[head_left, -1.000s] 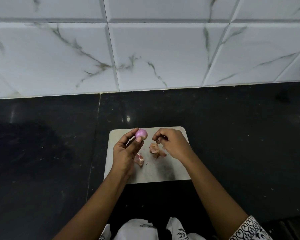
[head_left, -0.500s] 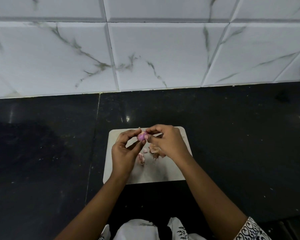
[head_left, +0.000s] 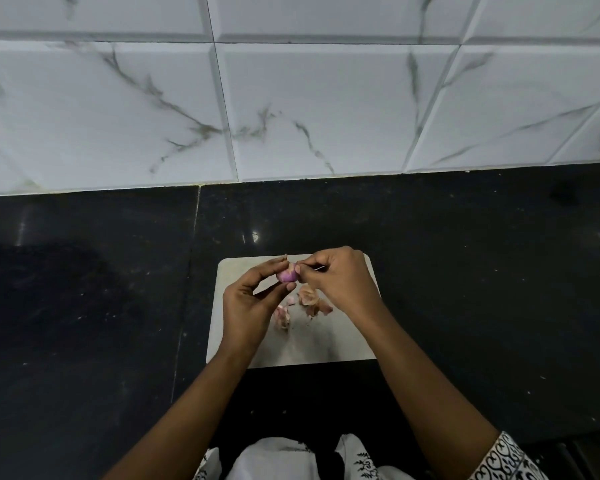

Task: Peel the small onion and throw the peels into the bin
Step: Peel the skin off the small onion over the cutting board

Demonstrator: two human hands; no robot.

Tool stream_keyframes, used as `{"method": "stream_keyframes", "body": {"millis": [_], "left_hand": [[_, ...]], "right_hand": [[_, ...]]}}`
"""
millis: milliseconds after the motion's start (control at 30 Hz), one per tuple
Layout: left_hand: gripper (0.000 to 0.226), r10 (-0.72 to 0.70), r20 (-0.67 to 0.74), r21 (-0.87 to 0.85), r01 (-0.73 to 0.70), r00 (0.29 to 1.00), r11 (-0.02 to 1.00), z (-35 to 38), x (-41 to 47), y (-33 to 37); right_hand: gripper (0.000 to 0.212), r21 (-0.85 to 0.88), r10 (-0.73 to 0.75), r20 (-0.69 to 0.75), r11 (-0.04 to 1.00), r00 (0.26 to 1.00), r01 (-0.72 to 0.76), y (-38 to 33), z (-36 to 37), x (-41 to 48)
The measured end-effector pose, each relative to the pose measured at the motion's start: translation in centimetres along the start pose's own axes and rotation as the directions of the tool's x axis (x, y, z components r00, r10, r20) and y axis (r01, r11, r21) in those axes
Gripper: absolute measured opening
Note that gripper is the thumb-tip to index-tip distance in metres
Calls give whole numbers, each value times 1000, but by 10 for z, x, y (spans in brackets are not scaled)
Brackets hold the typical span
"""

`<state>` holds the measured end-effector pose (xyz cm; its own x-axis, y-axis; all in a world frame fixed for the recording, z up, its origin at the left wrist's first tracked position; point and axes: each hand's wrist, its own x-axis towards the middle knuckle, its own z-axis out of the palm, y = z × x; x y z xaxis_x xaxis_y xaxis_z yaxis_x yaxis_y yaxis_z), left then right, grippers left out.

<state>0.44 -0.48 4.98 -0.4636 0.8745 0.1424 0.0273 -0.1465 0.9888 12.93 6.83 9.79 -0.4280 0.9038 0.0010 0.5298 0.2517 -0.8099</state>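
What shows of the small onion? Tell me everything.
The small onion is a rounded, glossy purple-pink bulb with a pale patch on top, seemingly mostly peeled. The left hand pinches it between thumb and fingers above the cutting board; the right hand pinches at its upper right side. Its far side is hidden.

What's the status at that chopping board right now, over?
Left hand holds small round purple onion. Right hand pinches its top. Loose pinkish peels lie on the pale rectangular board. No bin in view.
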Motion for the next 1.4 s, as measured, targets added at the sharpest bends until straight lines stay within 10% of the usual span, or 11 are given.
{"method": "stream_keyframes", "body": {"millis": [433,767,967,1400], "left_hand": [[28,9,-21,10,-9,1000,1000,3,0,1],[34,-93,21,-159,95,995,983,7,4,4],[32,-197,100,-267,218,975,939,6,6,5],[26,-221,82,-217,234,972,948,1,10,8]], "right_hand": [[11,-58,-90,-92,995,992,84,-1,6,-1],[11,328,39,-4,944,999,-35,12,-5,0],[34,35,-239,143,971,960,237,10,-15,0],[20,-205,-348,216,897,912,391,5,-17,7]]}}
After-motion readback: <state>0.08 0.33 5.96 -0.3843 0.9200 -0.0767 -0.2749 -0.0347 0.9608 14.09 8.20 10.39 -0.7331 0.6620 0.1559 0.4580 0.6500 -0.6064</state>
